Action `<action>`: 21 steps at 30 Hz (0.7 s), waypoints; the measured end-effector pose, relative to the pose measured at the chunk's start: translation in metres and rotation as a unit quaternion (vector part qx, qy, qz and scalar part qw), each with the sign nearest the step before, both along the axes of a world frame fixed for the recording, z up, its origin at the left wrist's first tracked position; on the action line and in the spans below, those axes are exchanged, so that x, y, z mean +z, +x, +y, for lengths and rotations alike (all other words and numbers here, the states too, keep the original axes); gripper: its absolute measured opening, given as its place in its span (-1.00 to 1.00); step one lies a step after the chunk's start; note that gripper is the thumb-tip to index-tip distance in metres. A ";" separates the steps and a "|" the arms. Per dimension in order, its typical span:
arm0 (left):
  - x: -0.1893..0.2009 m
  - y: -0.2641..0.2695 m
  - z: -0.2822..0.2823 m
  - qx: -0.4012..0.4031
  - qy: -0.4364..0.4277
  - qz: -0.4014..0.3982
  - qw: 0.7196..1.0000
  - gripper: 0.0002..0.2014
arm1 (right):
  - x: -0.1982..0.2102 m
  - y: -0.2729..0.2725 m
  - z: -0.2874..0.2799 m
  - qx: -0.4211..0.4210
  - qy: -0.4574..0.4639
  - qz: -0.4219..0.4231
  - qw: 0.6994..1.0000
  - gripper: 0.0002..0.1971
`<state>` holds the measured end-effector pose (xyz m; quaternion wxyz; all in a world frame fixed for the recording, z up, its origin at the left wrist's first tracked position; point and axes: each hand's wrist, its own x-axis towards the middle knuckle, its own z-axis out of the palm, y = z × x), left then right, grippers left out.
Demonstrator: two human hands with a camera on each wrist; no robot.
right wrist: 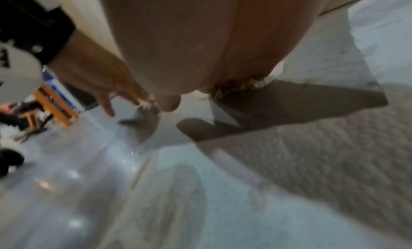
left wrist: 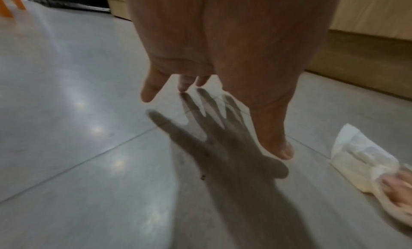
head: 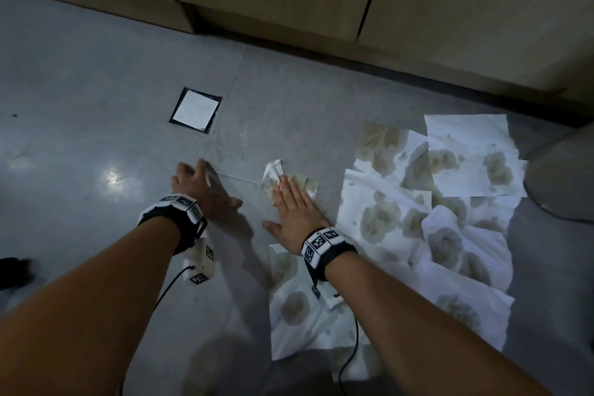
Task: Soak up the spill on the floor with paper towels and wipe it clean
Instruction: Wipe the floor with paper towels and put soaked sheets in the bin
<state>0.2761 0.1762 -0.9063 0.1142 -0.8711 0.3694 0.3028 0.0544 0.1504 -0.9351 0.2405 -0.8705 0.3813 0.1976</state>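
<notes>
Stained paper wad (head: 283, 182) pressed flat to the floor (head: 96, 80) under the right hand's (head: 294, 207) straight fingers, for wiping; spread left hand (head: 205, 190) grasps nothing, likely bracing; soaked sheets (head: 434, 219) blanket the spill alongside

No readable text, brands or numbers anywhere. Only black-and-white coded marker squares on the left wristband (head: 181, 202) and right wristband (head: 323, 243); not legible as characters.

left hand (head: 201, 188) splayed flat, right hand (head: 294, 207) flat, fingers straight
</notes>
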 end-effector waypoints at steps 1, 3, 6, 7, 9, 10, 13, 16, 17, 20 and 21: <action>0.002 0.000 0.006 0.011 0.018 -0.017 1.000 0.25 | 0.002 -0.002 0.001 -0.027 0.000 -0.005 1.000 -0.13; 0.002 -0.004 0.019 0.032 0.038 -0.057 0.997 0.32 | 0.006 -0.013 0.004 -0.105 -0.004 -0.005 0.994 -0.13; -0.015 -0.013 0.038 0.051 0.010 -0.068 0.996 0.36 | 0.004 -0.033 0.013 -0.147 0.000 0.015 0.989 -0.14; -0.021 -0.016 0.040 0.055 0.008 -0.073 0.996 0.39 | 0.002 -0.038 0.014 -0.142 -0.002 0.021 0.990 -0.14; -0.024 -0.017 0.039 0.058 0.019 -0.077 0.995 0.45 | 0.000 -0.039 0.012 -0.152 0.008 0.020 0.988 -0.12; -0.023 -0.016 0.038 0.059 0.030 -0.064 0.996 0.45 | 0.002 -0.035 0.012 -0.164 0.017 0.012 0.986 -0.12; -0.020 -0.014 0.037 0.069 0.036 -0.047 0.996 0.38 | 0.007 -0.016 0.023 -0.136 0.023 -0.015 0.990 -0.12; -0.014 -0.014 0.032 0.077 0.049 -0.047 0.995 0.39 | 0.002 -0.003 0.040 -0.094 0.037 -0.006 0.995 -0.10; -0.010 -0.015 0.029 0.080 0.068 -0.033 0.994 0.39 | 0.001 0.000 0.042 -0.097 0.038 -0.003 0.995 -0.09; -0.001 -0.014 0.026 0.081 0.096 -0.018 0.992 0.37 | 0.010 -0.001 0.036 -0.108 0.030 0.000 0.994 -0.11; 0.001 -0.015 0.025 0.081 0.091 -0.018 0.992 0.37 | 0.015 -0.005 0.033 -0.120 0.015 0.006 0.993 -0.11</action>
